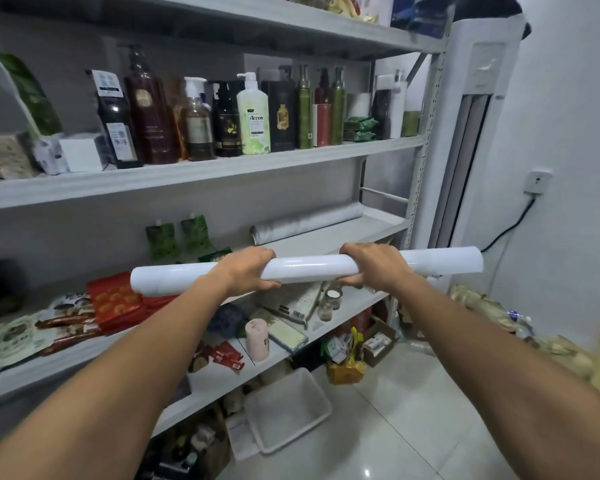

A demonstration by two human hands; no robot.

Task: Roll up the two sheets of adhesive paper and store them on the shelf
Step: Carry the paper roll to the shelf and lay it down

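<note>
A glossy white roll (pixel 309 268), a grey marbled roll (pixel 305 221), pale grey shelf (pixel 187 174).

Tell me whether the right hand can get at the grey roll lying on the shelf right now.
Probably not yet: the right hand grips the white roll, which spans the space before the shelf. Nothing else stands before the grey roll.

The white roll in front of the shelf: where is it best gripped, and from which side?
Grip the white roll around its middle span with both hands apart, fingers over the top from the near side, as the left hand and right hand do. It is long, level and likely hollow, so an end grip could tip or crush it.
</note>
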